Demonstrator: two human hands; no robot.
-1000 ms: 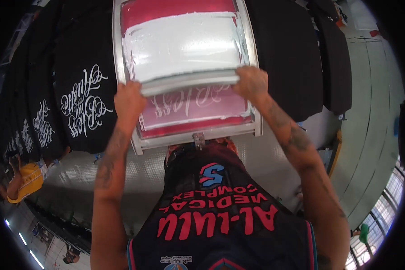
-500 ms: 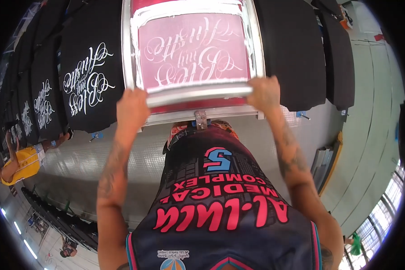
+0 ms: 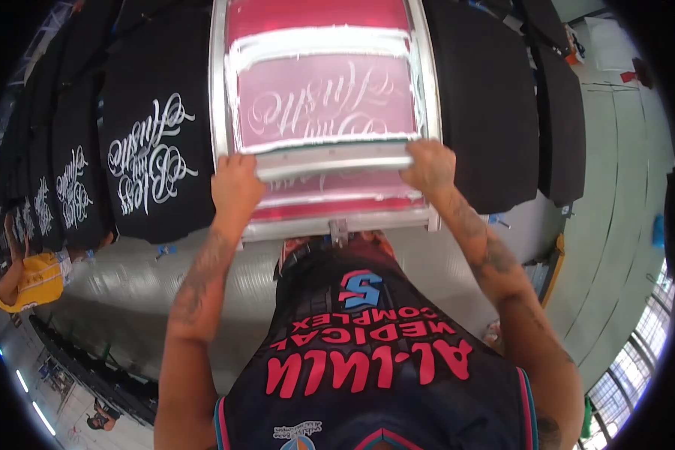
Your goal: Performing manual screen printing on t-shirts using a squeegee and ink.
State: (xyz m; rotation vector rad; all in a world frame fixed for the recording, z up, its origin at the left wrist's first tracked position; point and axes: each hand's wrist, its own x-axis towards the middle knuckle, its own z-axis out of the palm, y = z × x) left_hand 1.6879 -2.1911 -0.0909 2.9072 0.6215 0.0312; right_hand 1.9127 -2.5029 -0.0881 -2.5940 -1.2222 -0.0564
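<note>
A metal-bodied squeegee [image 3: 334, 161] lies crosswise over a silkscreen, its blade side edged with white ink. My left hand [image 3: 236, 191] grips its left end and my right hand [image 3: 431, 169] its right end, fingers wrapped round. Light metal bars form the screen frame [image 3: 219, 82]; inside is pink mesh [image 3: 315, 82] with pale script lettering, partly hidden by the squeegee. A thick band of white ink [image 3: 322, 43] crosses the mesh beyond the squeegee, and white streaks run down both sides. Part of the lettering shows on my side of the squeegee too.
Black shirts with white script [image 3: 154, 150] lie in a row at left; plain black shirts [image 3: 487, 105] lie at right. A metal clamp [image 3: 339, 231] sits at the frame's near edge. A person in a yellow top [image 3: 37, 281] is at far left.
The squeegee has slid away from me over the mesh, both hands still on it. More mesh and lettering show on my side. The whole view has shifted somewhat.
</note>
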